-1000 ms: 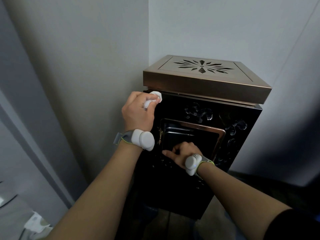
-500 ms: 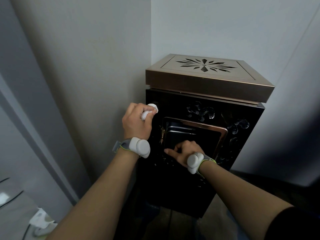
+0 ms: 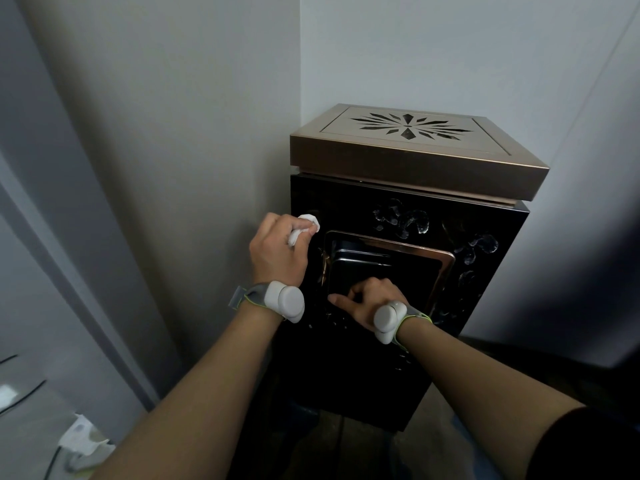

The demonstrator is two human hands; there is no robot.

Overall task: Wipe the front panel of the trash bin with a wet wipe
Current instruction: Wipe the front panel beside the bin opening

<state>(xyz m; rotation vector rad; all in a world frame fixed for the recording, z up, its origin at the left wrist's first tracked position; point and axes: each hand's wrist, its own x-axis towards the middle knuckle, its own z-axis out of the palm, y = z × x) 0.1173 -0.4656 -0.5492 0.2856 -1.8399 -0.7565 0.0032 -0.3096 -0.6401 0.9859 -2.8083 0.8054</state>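
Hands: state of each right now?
Left hand: grips the wet wipe.
Right hand: fingers curled over the flap opening's edge.

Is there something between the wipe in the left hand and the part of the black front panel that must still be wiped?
Partly. The right hand rests at the flap opening, covering some of the front panel. The left hand holds the wet wipe against the panel's left edge.

wet wipe (image 3: 302,231) mostly hidden, bin base (image 3: 346,403) dark
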